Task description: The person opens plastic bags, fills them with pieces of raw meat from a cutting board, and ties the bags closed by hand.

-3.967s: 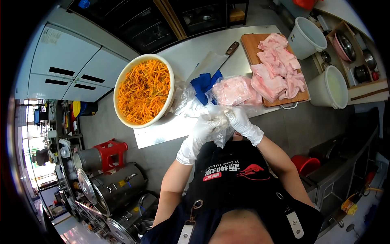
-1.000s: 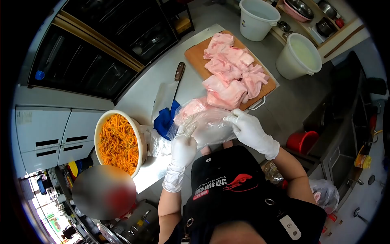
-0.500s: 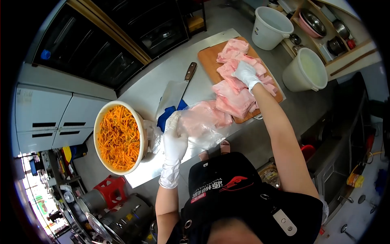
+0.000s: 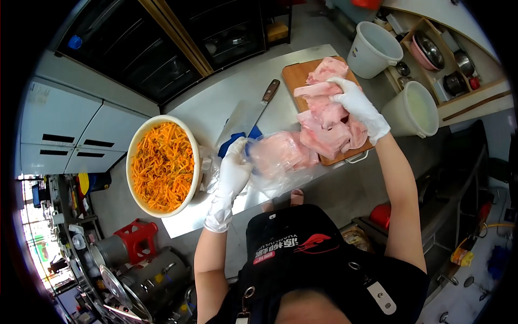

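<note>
My left hand [image 4: 233, 171], in a white glove, is closed on the rim of a clear plastic bag [image 4: 294, 177]. Slabs of pale pink raw meat [image 4: 283, 151] show inside the bag. My gloved right hand [image 4: 360, 108] is over the wooden cutting board [image 4: 297, 76], its fingers closed on the edge of a slab of raw meat [image 4: 317, 90]. More raw meat pieces [image 4: 324, 132] are heaped on the board around it. A cleaver [image 4: 247, 116] lies on the metal table beyond my left hand, its blade near a blue cloth [image 4: 231, 147].
A large round tub [image 4: 195, 186] full of shredded orange vegetable stands on the table's left end. Two white buckets [image 4: 372, 51] are past the board, near a shelf with pots [image 4: 456, 83]. A red stool [image 4: 141, 240] is at the lower left.
My right hand has shifted over the heap and grips a slab whose edge is now raised. My left hand stays at the bag. The whole view has turned slightly.
</note>
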{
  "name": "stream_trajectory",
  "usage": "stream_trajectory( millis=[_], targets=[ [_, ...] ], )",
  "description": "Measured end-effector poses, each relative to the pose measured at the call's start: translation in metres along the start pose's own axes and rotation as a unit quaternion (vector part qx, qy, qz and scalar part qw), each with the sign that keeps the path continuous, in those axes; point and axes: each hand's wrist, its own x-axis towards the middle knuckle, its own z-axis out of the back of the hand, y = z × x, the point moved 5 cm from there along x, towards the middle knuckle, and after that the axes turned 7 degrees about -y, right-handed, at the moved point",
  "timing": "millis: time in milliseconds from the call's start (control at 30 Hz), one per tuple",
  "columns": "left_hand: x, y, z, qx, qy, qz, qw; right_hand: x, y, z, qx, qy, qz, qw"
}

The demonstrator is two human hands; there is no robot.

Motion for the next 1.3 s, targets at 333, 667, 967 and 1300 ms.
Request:
stream_trajectory(
  millis=[333,667,967,1300],
  targets=[
    [-0.002,0.013,0.010,-0.119,0.065,-0.022,0.991,-0.109,0.089,-0.155,0.599,0.170,-0.105,0.775],
    [-0.055,0.082,0.035,-0.350,0.053,0.190,0.916,-0.149,-0.007,-0.264,0.360,0.132,-0.055,0.922],
    [-0.079,0.123,0.056,-0.329,-0.058,0.170,0.927,-0.159,0.020,-0.293,-0.094,0.201,0.168,0.960],
    [-0.097,0.121,0.057,-0.034,-0.054,-0.039,0.997,-0.143,-0.002,-0.313,-0.219,0.211,0.076,0.949]
  ],
)
